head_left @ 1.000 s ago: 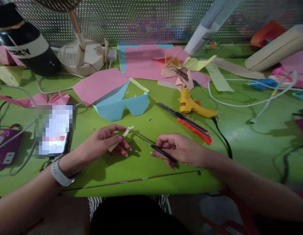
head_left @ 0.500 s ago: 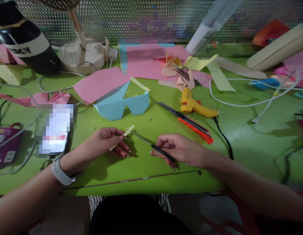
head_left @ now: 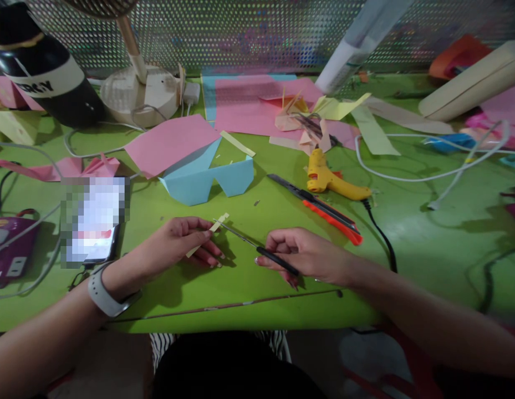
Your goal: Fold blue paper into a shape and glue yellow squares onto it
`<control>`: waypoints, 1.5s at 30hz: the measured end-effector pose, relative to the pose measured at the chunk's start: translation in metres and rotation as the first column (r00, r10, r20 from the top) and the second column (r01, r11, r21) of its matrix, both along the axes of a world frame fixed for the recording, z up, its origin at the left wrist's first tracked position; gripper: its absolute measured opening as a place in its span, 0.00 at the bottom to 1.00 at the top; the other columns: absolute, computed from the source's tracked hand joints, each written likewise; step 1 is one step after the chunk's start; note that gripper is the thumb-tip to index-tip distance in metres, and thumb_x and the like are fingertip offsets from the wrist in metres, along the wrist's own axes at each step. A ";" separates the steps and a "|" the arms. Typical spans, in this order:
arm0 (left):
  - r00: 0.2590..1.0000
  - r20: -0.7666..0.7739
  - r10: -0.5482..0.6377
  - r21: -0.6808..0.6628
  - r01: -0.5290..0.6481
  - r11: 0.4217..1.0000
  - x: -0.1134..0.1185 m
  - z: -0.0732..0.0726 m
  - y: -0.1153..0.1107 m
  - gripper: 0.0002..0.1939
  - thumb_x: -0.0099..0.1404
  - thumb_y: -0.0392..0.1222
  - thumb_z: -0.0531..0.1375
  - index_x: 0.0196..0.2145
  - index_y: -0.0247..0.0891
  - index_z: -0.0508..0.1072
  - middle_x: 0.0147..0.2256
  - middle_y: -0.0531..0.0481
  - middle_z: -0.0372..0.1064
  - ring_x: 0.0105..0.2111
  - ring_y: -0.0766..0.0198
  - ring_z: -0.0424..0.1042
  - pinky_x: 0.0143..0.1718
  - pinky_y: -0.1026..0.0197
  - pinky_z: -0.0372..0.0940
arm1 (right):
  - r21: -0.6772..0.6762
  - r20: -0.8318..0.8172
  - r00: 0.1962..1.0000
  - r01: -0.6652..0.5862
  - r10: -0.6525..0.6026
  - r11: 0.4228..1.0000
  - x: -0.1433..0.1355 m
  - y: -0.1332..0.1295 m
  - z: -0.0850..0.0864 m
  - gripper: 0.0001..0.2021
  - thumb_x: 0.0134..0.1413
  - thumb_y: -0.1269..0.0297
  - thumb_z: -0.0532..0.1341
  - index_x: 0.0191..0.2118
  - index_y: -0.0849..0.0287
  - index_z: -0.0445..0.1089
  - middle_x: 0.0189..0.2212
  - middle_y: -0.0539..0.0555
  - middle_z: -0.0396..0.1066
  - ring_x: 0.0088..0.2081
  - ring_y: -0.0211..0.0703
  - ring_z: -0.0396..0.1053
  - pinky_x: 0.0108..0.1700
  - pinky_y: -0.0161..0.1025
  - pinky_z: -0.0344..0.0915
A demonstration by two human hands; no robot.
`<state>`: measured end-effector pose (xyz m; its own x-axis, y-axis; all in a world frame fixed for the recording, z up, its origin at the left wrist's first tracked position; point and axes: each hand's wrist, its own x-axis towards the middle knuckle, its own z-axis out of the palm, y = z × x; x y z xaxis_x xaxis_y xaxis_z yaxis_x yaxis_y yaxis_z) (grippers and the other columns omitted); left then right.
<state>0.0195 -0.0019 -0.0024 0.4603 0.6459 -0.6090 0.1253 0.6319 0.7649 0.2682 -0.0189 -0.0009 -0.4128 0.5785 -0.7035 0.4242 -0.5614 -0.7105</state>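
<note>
Between the thumb and fingers of my left hand is a narrow pale yellow paper strip, its notched end pointing up and away from me. My right hand is closed around the black handles of a pair of scissors. The scissor tips touch or lie very close to the strip near its notched end; whether the blades are parted I cannot tell. Just beyond my hands, a blue paper cutout shaped like glasses stands on the green table.
Right of the cutout lie a red and black utility knife and a yellow glue gun with a black cord. A phone lies by my left forearm. Pink paper, a fan base and a dark bottle are farther back.
Hardly anything differs. Both hands keep nearly the same place, with the strip and the scissors still held.
</note>
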 end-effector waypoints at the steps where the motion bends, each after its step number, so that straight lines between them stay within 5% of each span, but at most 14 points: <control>1: 1.000 0.003 -0.001 0.005 0.001 1.000 0.000 0.000 0.000 0.09 0.66 0.41 0.60 0.42 0.34 0.71 0.31 0.47 0.78 0.29 0.64 0.78 0.34 0.61 0.70 | 0.000 -0.001 1.000 0.001 -0.001 1.000 0.000 0.000 0.000 0.26 0.36 0.42 0.71 0.26 0.58 0.61 0.14 0.44 0.65 0.16 0.31 0.61 0.19 0.31 0.60; 45: 0.999 0.023 -0.033 0.018 0.033 0.999 -0.001 -0.002 0.000 0.16 0.67 0.41 0.60 0.50 0.33 0.67 0.32 0.46 0.78 0.30 0.63 0.79 0.35 0.62 0.70 | 0.010 -0.029 1.000 -0.001 0.001 1.000 0.002 -0.001 -0.005 0.25 0.39 0.44 0.71 0.28 0.58 0.61 0.15 0.44 0.66 0.16 0.31 0.61 0.19 0.30 0.60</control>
